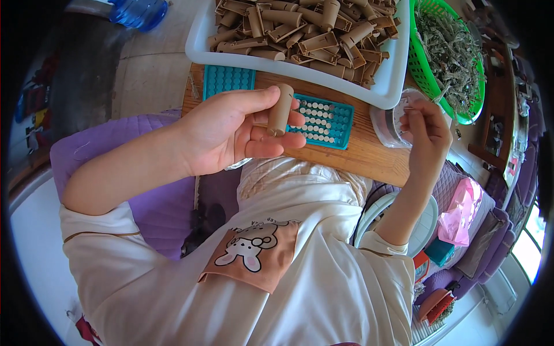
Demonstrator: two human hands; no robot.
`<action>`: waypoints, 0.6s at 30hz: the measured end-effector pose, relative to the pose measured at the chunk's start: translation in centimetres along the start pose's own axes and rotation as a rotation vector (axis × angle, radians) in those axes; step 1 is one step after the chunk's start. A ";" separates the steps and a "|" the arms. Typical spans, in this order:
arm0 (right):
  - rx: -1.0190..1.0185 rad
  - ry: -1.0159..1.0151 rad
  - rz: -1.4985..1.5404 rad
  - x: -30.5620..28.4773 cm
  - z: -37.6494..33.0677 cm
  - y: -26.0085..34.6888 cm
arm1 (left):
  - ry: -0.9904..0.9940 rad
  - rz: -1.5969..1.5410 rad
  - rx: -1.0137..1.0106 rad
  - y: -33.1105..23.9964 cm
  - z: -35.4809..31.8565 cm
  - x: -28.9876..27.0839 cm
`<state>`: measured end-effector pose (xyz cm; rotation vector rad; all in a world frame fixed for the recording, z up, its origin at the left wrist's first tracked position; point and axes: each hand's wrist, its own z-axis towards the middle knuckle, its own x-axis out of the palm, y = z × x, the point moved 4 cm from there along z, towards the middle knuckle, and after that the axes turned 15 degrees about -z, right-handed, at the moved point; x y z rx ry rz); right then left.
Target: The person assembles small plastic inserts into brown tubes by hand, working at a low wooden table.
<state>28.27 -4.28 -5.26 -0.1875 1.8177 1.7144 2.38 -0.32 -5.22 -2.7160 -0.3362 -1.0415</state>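
My left hand [216,130] holds a tan plastic half-round tube piece [281,109] upright, thumb on its upper end and fingers behind it. Off to the right, my right hand [428,127] has its fingertips pinched together over a clear round tub [384,128]. What those fingers hold, if anything, is too small to make out. Behind my left fingers lies a teal tray [344,138] with rows of small round white pieces [316,122]; the hand hides its left part.
A white bin [300,72] heaped with similar tan pieces [288,29] takes up the table's far side. Another teal tray [229,79] lies at the left of the wooden table [369,158]. A green basket [416,57] holding grey-green strands [453,57] stands far right.
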 end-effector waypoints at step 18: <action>-0.545 0.023 -0.180 7.8 -2.3 8.3 | 0.199 0.085 -0.048 0.2 -0.4 0.5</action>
